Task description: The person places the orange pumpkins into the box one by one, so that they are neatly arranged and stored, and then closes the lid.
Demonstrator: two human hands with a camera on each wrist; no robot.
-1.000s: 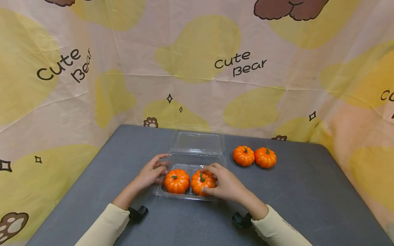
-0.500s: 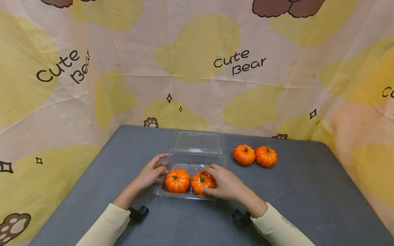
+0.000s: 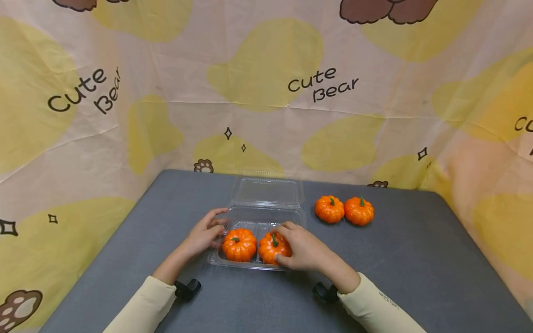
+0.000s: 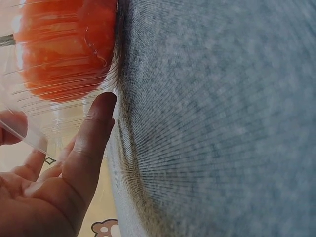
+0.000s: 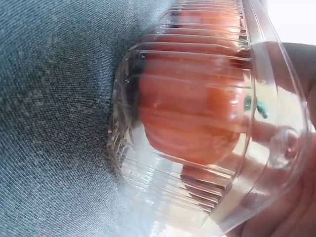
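Note:
In the head view, a clear plastic clamshell box [image 3: 233,264] lies with its lid folded back. Two small orange pumpkins sit in its front half: the left pumpkin [image 3: 239,245] and the right pumpkin [image 3: 270,249], each with a green stem. My right hand [image 3: 306,249] holds the right pumpkin, fingers over its far side and thumb at its near side. Through the box wall, the right wrist view shows this pumpkin [image 5: 192,103] low inside. With fairly straight fingers, my left hand [image 3: 202,236] rests against the box's left side; in the left wrist view a fingertip [image 4: 103,103] meets the ribbed wall.
Two more orange pumpkins, one [image 3: 329,209] beside the other [image 3: 359,211], sit right of the box on the grey table [image 3: 399,259]. The raised lid [image 3: 268,192] leans toward the patterned cloth backdrop [image 3: 258,120]. Black wrist mounts [image 3: 188,290] hang under both forearms.
The pumpkin in my right hand has turned slightly, its stem shifting a little to the right. My left hand and the box have stayed in place.

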